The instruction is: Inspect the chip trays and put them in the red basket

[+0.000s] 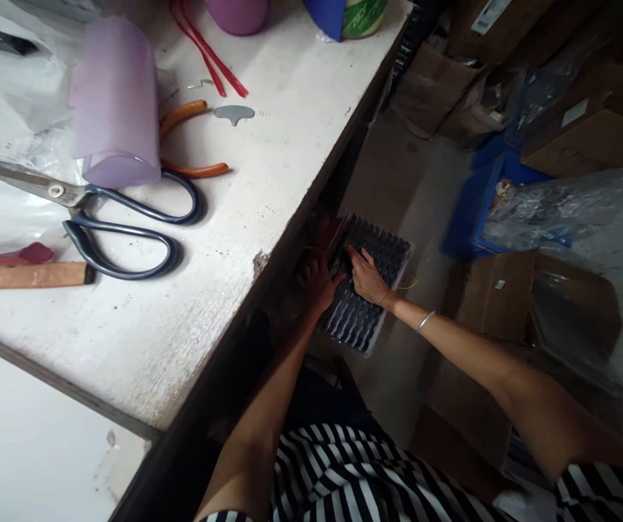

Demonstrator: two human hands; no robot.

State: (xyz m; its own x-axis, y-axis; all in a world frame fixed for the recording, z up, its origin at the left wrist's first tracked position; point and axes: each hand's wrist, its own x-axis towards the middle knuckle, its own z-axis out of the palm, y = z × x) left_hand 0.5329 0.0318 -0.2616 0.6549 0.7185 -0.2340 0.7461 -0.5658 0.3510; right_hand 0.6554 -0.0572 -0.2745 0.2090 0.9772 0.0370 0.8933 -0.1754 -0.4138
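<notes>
Below the bench edge lies a tray point(350, 312) packed with rows of small black pieces whose kind I cannot make out. My right hand point(368, 277) rests over the upper middle of these rows, its fingers stretched out and apart. At the tray's left side is my left hand point(316, 281), thumb pointing toward the rows and fingers spread in shadow. Just above the left hand, a dark red flat thing point(330, 232) shows dimly at the tray's edge. I see nothing held in either hand.
On the white bench point(246, 217) lie black-handled scissors point(131, 210), orange-handled pliers point(194, 171), a lilac plastic container point(118, 101) and a wrapped blade point(36, 275). Cardboard boxes point(499, 290) and a blue crate point(463, 217) with plastic wrapping stand on the right.
</notes>
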